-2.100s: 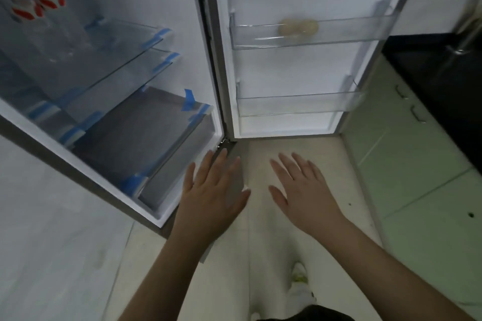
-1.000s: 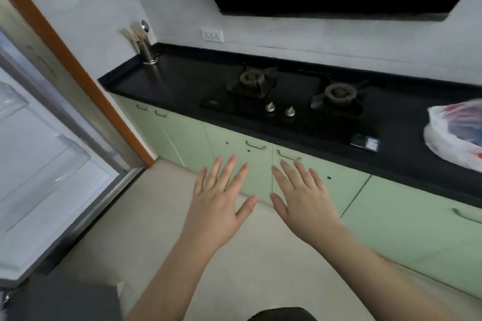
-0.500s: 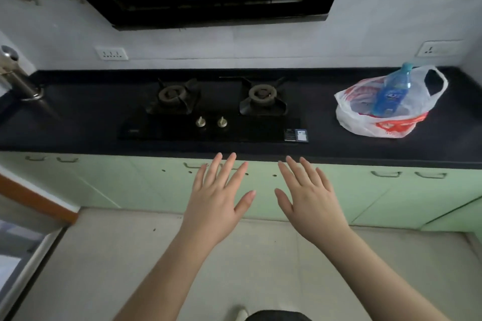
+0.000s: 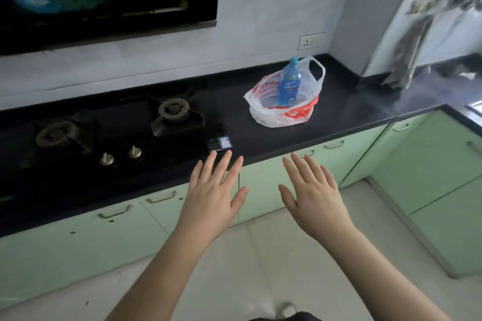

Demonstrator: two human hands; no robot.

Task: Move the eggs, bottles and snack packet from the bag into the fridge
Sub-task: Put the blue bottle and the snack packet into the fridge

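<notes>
From the head camera, the left hand [image 4: 212, 199] and right hand [image 4: 311, 194] hovered flat with fingers spread, holding nothing, just off the front edge of the desk [image 4: 344, 109], probably free to reach. The bag [image 4: 280, 109] sat slumped open toward the desk's right end, nearer its back edge, beside the stove [image 4: 167, 117]. A blue bottle [image 4: 289, 85] stood in it, propped by the plastic. Eggs, snack packet and fridge were not visible.
</notes>
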